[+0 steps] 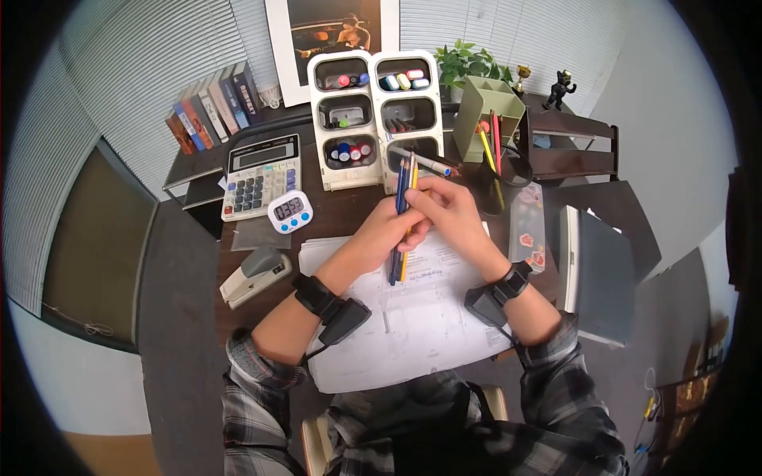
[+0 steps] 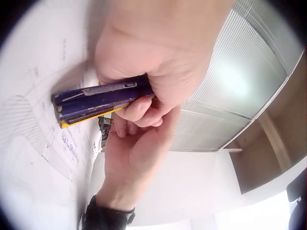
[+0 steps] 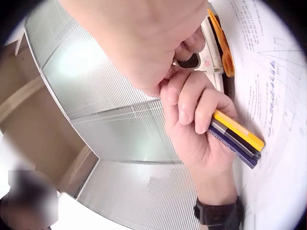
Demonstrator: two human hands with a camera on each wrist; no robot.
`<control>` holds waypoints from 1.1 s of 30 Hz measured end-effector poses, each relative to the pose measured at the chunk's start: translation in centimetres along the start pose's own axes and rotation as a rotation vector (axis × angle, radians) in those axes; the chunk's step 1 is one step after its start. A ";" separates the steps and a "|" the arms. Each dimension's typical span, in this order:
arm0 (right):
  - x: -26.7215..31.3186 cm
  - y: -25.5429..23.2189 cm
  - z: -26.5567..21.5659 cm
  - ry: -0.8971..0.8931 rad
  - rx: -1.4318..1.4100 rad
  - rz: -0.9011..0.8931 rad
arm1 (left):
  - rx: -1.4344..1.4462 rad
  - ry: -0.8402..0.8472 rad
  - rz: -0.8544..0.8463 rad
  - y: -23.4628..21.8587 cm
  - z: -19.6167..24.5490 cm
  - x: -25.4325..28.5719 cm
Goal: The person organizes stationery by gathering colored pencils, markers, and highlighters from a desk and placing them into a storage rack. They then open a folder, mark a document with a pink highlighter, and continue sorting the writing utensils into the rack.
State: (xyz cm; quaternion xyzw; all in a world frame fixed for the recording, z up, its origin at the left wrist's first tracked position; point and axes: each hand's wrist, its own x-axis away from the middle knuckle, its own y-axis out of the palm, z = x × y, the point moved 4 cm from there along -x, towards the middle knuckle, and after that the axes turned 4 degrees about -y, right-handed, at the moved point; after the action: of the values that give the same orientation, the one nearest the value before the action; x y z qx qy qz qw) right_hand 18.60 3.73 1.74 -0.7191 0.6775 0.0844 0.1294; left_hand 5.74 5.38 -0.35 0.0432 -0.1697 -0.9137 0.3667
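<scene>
A small bundle of dark blue and yellow pencils [image 1: 399, 200] stands upright over the papers in the head view. My left hand [image 1: 382, 236] wraps its fingers round the bundle's middle; the lower ends [image 2: 79, 106] stick out below the palm in the left wrist view. My right hand [image 1: 452, 213] pinches the upper part, its thumb against the yellow pencil. In the right wrist view the right fingers [image 3: 193, 44] are curled, and the near palm hides the pencils' upper ends. Printed sheets [image 1: 421, 333] lie beneath both hands.
Behind the hands stands a white organizer [image 1: 367, 119] with markers in its compartments. A calculator [image 1: 262, 178], a timer [image 1: 290, 211] and a stapler [image 1: 255, 276] sit at left. At right are a mesh pen cup [image 1: 516, 170], a sticker-covered case [image 1: 525, 230] and a dark binder [image 1: 601, 274].
</scene>
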 end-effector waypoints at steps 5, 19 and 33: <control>0.4 -0.8 0.0 -0.040 0.129 0.025 | -0.036 0.026 -0.047 1.3 0.6 0.5; 0.6 -1.3 -0.9 -0.232 0.410 0.108 | 0.258 0.136 0.358 -1.3 0.4 -0.1; 0.1 -1.9 1.3 -0.023 0.582 0.163 | 0.189 0.182 0.449 -2.2 0.2 -0.3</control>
State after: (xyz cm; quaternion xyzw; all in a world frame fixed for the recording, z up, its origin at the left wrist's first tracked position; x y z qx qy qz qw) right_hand 20.57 4.12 0.59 -0.5941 0.7272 -0.0952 0.3304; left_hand 4.48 7.05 -0.96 0.1207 -0.2261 -0.7817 0.5686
